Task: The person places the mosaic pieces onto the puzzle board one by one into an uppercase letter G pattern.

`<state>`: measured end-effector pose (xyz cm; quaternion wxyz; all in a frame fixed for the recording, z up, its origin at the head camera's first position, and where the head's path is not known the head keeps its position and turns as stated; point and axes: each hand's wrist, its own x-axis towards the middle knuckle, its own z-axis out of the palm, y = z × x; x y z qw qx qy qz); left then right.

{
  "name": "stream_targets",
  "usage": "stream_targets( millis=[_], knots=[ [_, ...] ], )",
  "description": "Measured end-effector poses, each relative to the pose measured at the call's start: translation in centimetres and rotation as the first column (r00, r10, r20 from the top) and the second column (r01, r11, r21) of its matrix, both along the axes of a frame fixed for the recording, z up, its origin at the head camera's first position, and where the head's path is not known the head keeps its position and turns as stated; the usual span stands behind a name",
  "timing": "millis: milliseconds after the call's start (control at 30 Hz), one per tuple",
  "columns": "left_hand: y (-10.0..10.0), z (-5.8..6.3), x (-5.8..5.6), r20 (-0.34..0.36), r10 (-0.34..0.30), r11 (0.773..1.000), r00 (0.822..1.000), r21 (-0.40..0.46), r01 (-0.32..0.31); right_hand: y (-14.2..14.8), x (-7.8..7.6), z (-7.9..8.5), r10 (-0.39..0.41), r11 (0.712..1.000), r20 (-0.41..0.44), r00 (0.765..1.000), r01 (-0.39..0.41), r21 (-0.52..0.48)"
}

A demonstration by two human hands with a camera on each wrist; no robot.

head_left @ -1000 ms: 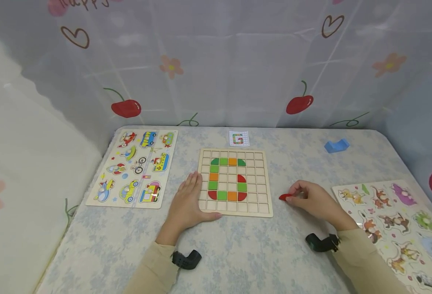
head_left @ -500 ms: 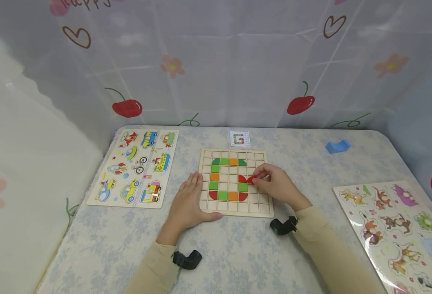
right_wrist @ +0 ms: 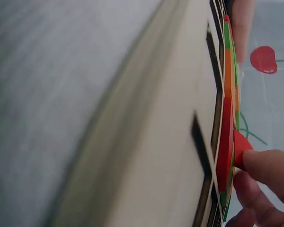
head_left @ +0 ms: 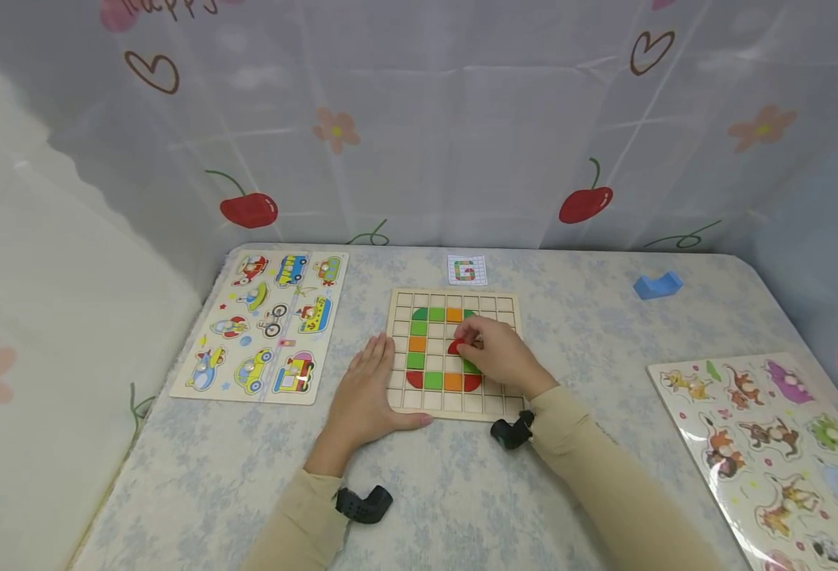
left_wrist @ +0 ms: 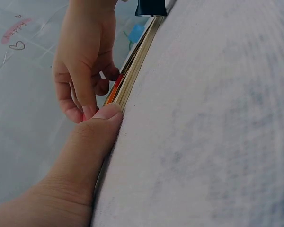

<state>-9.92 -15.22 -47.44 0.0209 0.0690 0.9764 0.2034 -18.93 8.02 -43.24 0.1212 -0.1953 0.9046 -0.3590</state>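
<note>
In the head view, a wooden grid board holds a ring of green, orange and red tiles. My right hand is over its right half, pinching a red tile with a rounded edge between thumb and fingertips. The right wrist view shows this red tile tilted up at the board's surface. My left hand lies against the board's left side, fingers straight and thumb spread along the front edge. The left wrist view has that thumb right at the board's edge. Some tiles are hidden beneath my right hand.
Behind the board lies a small pattern card. A vehicle puzzle board is at the left, an animal puzzle board at the right. A blue notched block sits at the back right, and curtains enclose the table.
My right hand has carried the red tile leftward from the table right of the board to a spot inside the tile ring. My left hand has stayed in place.
</note>
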Motion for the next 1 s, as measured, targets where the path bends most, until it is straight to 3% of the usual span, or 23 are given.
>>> stream_targets(
  millis=[400, 767, 1000],
  knots=[
    [0.0, -0.1, -0.2, 0.004, -0.006, 1.000, 1.000, -0.005, 0.006, 0.1, 0.9, 0.4, 0.033, 0.996, -0.037, 0.999, -0.030, 0.083],
    [0.0, -0.2, -0.1, -0.006, -0.001, 1.000, 1.000, -0.004, 0.001, 2.0, 4.1, 1.3, -0.013, 0.996, -0.101, 0.995, 0.022, 0.090],
    [-0.2, -0.3, 0.1, 0.013, 0.004, 1.000, 1.000, -0.004, -0.004, 3.5, 6.1, 1.3, -0.033, 0.991, -0.187, 0.982, 0.055, 0.119]
  ],
)
